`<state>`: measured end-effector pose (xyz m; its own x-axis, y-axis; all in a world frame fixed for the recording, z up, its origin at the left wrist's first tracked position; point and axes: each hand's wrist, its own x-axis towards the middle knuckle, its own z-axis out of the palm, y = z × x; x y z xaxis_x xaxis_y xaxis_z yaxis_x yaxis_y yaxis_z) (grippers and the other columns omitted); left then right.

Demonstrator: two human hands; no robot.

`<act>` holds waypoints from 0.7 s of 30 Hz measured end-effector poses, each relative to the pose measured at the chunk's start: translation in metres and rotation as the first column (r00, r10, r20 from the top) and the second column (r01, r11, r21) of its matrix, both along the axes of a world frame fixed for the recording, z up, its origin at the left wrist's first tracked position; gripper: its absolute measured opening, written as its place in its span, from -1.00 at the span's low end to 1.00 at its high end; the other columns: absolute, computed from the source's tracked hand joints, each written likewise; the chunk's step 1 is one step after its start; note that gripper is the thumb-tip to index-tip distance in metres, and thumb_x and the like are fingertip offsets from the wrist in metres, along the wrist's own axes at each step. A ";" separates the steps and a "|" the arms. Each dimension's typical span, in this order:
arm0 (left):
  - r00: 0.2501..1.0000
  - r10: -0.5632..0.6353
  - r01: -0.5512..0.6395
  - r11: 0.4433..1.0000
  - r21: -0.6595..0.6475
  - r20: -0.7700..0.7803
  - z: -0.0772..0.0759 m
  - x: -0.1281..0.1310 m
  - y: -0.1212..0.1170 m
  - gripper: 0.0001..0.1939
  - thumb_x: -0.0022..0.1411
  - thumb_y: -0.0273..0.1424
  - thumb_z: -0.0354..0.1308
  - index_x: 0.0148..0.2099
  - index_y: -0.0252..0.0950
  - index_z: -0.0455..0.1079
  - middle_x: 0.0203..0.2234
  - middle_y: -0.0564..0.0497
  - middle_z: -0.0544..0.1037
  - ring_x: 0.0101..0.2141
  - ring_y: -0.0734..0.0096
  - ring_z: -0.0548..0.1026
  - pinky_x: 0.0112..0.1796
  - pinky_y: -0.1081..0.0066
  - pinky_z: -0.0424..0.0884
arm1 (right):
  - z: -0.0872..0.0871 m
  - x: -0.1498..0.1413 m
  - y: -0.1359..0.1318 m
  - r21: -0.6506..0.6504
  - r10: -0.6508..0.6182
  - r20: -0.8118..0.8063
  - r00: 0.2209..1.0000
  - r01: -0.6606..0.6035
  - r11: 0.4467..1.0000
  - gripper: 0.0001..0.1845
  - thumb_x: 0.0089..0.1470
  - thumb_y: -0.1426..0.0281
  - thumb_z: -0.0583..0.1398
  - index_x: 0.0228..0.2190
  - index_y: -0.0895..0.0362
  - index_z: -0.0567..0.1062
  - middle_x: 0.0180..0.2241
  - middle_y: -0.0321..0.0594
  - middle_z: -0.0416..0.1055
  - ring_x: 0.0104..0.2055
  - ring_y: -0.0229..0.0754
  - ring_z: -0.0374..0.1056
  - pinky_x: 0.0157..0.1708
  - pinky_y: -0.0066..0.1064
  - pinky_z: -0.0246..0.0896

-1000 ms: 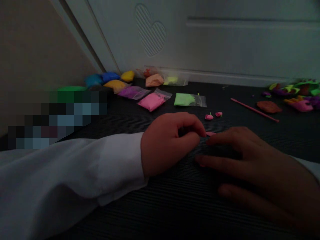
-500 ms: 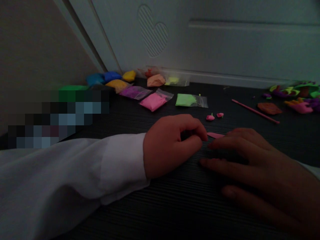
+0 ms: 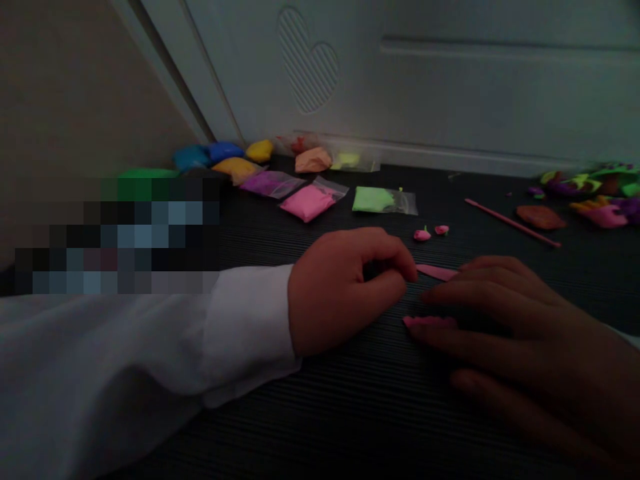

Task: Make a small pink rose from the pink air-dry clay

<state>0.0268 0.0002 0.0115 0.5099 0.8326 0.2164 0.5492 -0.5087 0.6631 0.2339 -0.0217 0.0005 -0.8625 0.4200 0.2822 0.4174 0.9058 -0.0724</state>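
Note:
My left hand (image 3: 347, 290) rests on the dark table with its fingers curled and thumb close to the index fingertip. Whatever lies between those fingertips, if anything, is hidden. Just beyond them is the tip of a flat pink clay tool (image 3: 437, 271), whose other end passes behind my right hand. Spread low over the table, my right hand (image 3: 525, 333) has its fingers stretched out. Under its index finger shows a thin pink clay strip (image 3: 431, 322) with a wavy edge. Two small pink clay buds, a left bud (image 3: 422, 235) and a right bud (image 3: 441, 230), lie behind the hands.
Bags of coloured clay, including a pink bag (image 3: 307, 202) and a light green bag (image 3: 375, 200), line the back left. A thin pink stick (image 3: 513, 222) lies beside a brown clay piece (image 3: 540, 217). Colourful clay shapes (image 3: 603, 212) sit far right, before a white panel (image 3: 450, 93).
My right hand has shifted slightly right, and the pink clay strip now shows beneath its finger. More of the pink tool is visible. My left hand has barely moved.

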 end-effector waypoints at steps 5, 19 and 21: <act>1.000 -0.011 0.011 1.000 0.003 0.001 0.000 0.000 0.001 -0.84 0.08 -0.56 0.02 -0.36 -0.29 0.41 -0.44 0.14 0.46 -0.38 0.55 0.40 -0.34 0.53 0.29 | -0.001 -0.001 -0.001 -0.011 -0.004 0.001 1.000 0.004 1.000 -0.61 -0.01 0.36 0.11 -0.08 0.03 0.36 -0.09 -0.12 0.27 -0.10 0.01 0.17 -0.20 -0.06 0.07; 1.000 -0.014 0.014 1.000 0.001 -0.006 0.000 -0.001 0.000 -0.84 0.08 -0.56 0.02 -0.35 -0.29 0.40 -0.45 0.14 0.45 -0.39 0.56 0.39 -0.34 0.52 0.30 | 0.000 -0.002 -0.004 0.014 -0.010 -0.060 0.998 0.011 1.000 -0.69 0.00 0.39 0.10 -0.15 0.11 0.40 -0.13 -0.16 0.31 -0.10 -0.04 0.16 -0.11 -0.07 -0.03; 1.000 -0.015 0.015 1.000 0.002 -0.006 0.000 -0.001 0.000 -0.84 0.08 -0.57 0.02 -0.35 -0.30 0.41 -0.45 0.14 0.45 -0.39 0.57 0.39 -0.33 0.53 0.29 | -0.001 -0.004 -0.007 -0.008 -0.058 -0.093 0.994 0.058 0.998 -0.71 0.02 0.37 0.09 -0.17 0.08 0.42 -0.14 -0.17 0.31 -0.11 -0.03 0.17 -0.11 -0.04 -0.04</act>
<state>0.0257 -0.0001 0.0112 0.5235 0.8244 0.2151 0.5452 -0.5182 0.6589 0.2299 -0.0290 -0.0005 -0.8065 0.4704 0.3581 0.4604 0.8797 -0.1185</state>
